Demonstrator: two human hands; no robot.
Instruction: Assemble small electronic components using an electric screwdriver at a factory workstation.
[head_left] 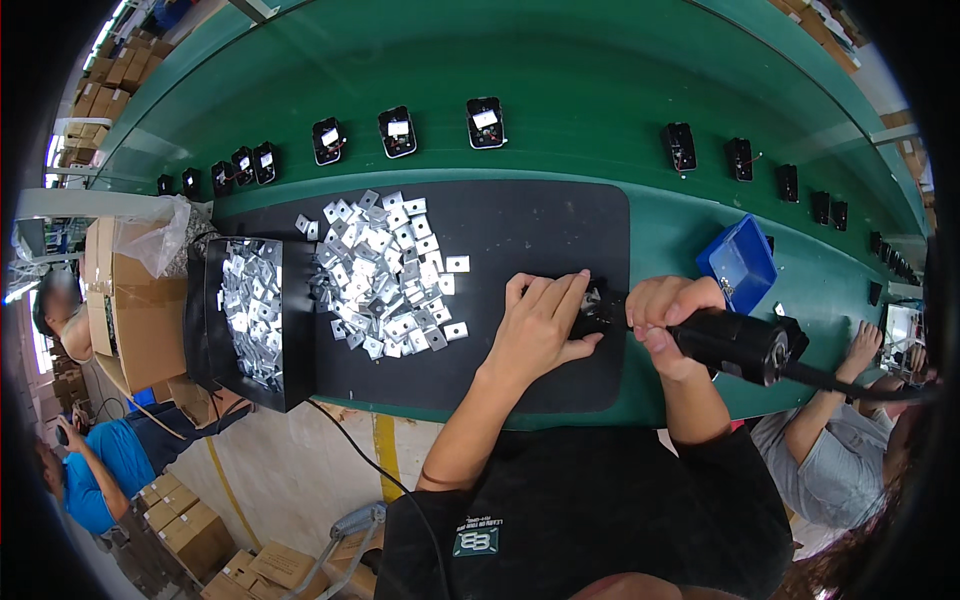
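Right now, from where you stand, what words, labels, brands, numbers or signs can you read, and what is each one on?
Black shirt: pale lettering and a small badge, upside down in this view; I won't copy them out.
White labels on black devices: too small to read.
Black power tool in the right hand: no marking I can make out.

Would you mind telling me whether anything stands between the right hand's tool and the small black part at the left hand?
Nothing visible does: the black corded tool in the right hand points toward the small black part held by the left hand. The right hand partly hides the tool's front end, so contact is unclear.
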